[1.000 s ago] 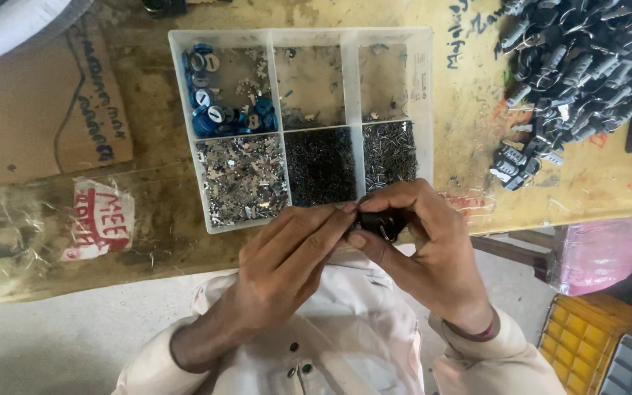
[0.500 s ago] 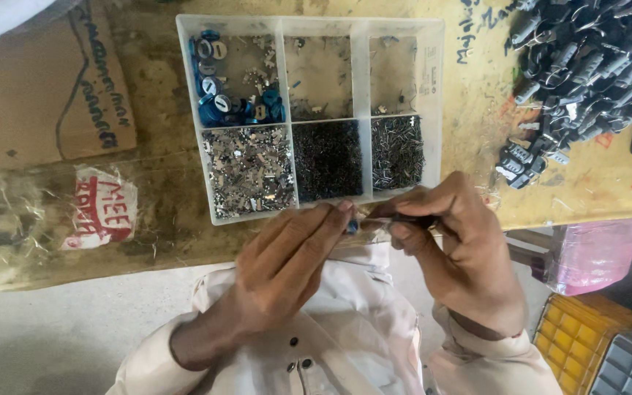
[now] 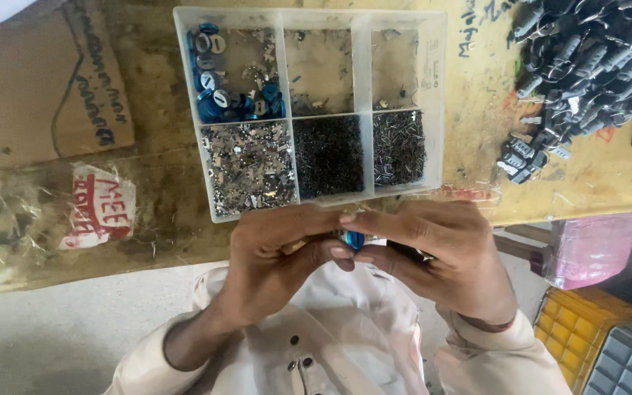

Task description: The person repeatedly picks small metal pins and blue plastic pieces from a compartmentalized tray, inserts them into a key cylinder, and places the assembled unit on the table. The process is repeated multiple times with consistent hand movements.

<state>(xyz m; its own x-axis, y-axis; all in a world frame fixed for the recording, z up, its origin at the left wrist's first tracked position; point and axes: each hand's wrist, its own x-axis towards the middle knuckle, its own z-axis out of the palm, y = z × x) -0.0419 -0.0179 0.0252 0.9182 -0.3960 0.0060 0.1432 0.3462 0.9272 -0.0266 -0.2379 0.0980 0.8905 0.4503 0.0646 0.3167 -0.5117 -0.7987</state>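
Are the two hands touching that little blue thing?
Touching. The head view shows fingertips of the left hand and the right hand pinching the small blue piece between them, no gap visible.

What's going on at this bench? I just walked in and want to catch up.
A person works at a worn table, holding a small blue part between the fingertips of both hands, left hand and right hand, near their chest. Just beyond sits a clear compartment tray with blue round pieces, silvery metal bits and dark tiny parts. A heap of black parts lies at the far right.
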